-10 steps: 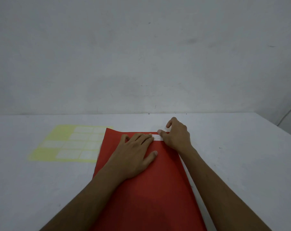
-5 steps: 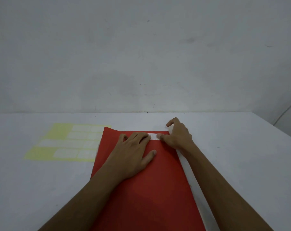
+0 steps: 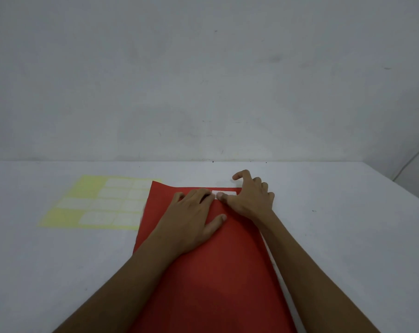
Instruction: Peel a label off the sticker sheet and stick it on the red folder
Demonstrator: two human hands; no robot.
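The red folder [image 3: 211,265] lies lengthwise on the white table in front of me. A white label [image 3: 227,193] sits flat on the folder near its far edge. My left hand [image 3: 194,217] rests palm down on the folder, its fingertips at the label's left end. My right hand [image 3: 250,198] is at the folder's far right corner, thumb pressing on the label, other fingers spread off it. The yellow sticker sheet [image 3: 95,203] with several white labels lies to the left, its right edge tucked under the folder.
The white table [image 3: 335,224] runs back to a plain grey wall [image 3: 203,80]. Its right edge slants down at the far right. A thin cable [image 3: 410,159] hangs by the wall at the right.
My right thumb has slid a little left along the label and the index finger has lifted further. My left hand and the folder stay in place.
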